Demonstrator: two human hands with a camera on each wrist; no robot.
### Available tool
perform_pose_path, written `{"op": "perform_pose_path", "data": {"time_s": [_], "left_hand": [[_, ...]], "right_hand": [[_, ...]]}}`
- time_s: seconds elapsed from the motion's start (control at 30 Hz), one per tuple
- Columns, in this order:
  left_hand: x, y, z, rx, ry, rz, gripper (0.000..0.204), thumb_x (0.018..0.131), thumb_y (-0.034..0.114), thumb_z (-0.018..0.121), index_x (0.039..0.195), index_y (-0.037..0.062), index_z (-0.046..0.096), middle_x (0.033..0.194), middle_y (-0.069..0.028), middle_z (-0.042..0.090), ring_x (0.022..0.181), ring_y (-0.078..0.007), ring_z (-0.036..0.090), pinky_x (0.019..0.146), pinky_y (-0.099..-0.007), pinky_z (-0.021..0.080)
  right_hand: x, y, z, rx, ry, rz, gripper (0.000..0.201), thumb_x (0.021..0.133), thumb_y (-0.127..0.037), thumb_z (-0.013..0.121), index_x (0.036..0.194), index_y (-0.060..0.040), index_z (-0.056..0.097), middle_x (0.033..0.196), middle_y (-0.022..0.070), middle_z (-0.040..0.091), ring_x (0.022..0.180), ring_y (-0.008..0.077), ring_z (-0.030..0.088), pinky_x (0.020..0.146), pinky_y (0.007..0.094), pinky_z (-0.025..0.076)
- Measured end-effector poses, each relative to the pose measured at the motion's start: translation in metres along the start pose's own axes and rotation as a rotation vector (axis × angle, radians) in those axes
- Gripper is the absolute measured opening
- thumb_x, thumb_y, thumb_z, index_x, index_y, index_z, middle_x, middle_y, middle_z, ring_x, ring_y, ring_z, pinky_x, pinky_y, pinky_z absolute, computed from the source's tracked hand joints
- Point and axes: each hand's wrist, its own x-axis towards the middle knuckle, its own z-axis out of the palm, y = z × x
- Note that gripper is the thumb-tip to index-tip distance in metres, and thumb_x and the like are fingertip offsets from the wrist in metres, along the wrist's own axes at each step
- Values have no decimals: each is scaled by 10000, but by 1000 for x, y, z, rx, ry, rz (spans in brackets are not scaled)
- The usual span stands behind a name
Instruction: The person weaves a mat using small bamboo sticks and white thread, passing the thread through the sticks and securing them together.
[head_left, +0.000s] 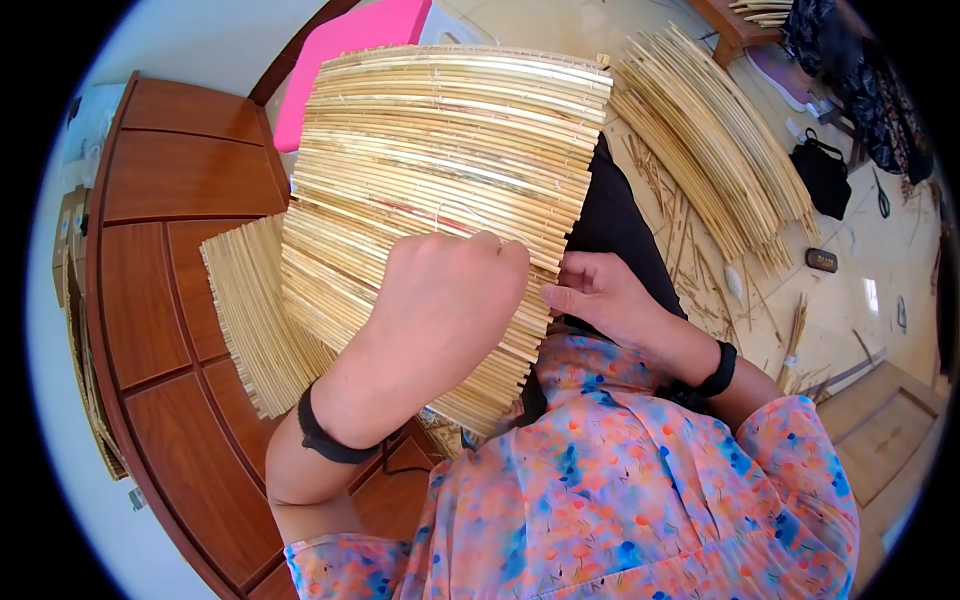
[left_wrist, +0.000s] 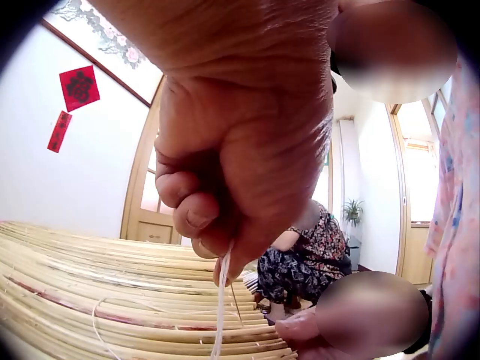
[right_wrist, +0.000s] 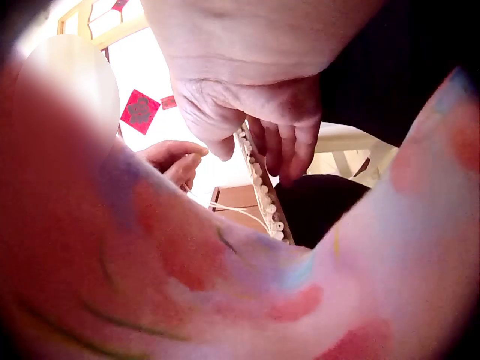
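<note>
A mat of straight straw-coloured reeds [head_left: 440,150], stitched in rows, lies over the person's lap. Above its near right part is the left hand [head_left: 450,290], fingers curled. In the left wrist view, that hand pinches a thin needle [left_wrist: 237,306], and white thread [left_wrist: 220,315] hangs from its fingertips toward the reeds. The right hand [head_left: 610,295] grips the mat's right edge. Seen from the right wrist, its thumb [right_wrist: 219,146] lies on one side of the reed ends [right_wrist: 259,180] and the fingers on the other. A loose loop of thread [head_left: 440,212] lies on the mat.
Another reed mat [head_left: 260,310] lies on the brown wooden furniture [head_left: 150,300] at left. A big bundle of reeds [head_left: 710,140] and scattered scraps cover the floor at right. A pink panel [head_left: 340,60] stands behind the mat. Another person [left_wrist: 307,251] squats beyond it.
</note>
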Motion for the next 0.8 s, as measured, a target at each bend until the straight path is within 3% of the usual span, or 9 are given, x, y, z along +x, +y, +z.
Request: {"op": "perform_pose_path", "data": {"time_s": [0.13, 0.23, 0.37, 0.53, 0.57, 0.8], "left_hand": [[6, -4, -1, 30, 2, 41, 58, 735, 88, 624, 703, 41, 611, 648, -123, 630, 611, -286, 675, 528, -379, 530], [8, -4, -5, 45, -28, 33, 65, 731, 90, 629, 687, 42, 629, 641, -127, 635, 618, -292, 677, 536, -383, 533], [-2, 5, -15, 43, 31, 3, 39, 746, 75, 618, 741, 40, 602, 660, -116, 612, 605, -307, 645, 526, -399, 508], [-19, 15, -55, 26, 103, -74, 51, 791, 42, 610, 839, 48, 595, 664, -103, 561, 589, -314, 587, 513, -404, 460], [-20, 18, -63, 22, 144, -76, 73, 786, 31, 618, 854, 47, 601, 663, -102, 558, 581, -312, 582, 508, -400, 453], [-36, 50, -114, 54, 414, -65, 199, 755, -21, 677, 946, 30, 653, 625, -84, 525, 516, -259, 537, 470, -358, 408]], "right_hand": [[6, 13, 14, 91, -15, -34, 272, 973, -152, 601, 1148, 55, 619, 997, 32, 679, 884, 63, 591, 794, 248, 504], [3, 14, 24, -83, 110, -77, 246, 987, -161, 581, 1112, 46, 629, 945, 18, 669, 848, 48, 563, 758, 243, 493], [2, 21, 35, 49, 166, -290, 227, 996, -152, 557, 1083, 44, 632, 904, 18, 665, 794, 44, 540, 715, 238, 481], [-5, -22, 46, -273, 355, -529, 203, 964, -119, 581, 1055, 56, 629, 719, 60, 632, 637, 53, 490, 569, 257, 442], [-5, -34, 50, -328, 438, -628, 182, 940, -90, 590, 1044, 54, 627, 631, 94, 573, 551, 72, 453, 503, 271, 405], [-41, -101, 66, -344, 552, -865, 151, 930, -50, 564, 1021, 45, 636, 634, 100, 573, 531, 92, 475, 510, 271, 413]]}}
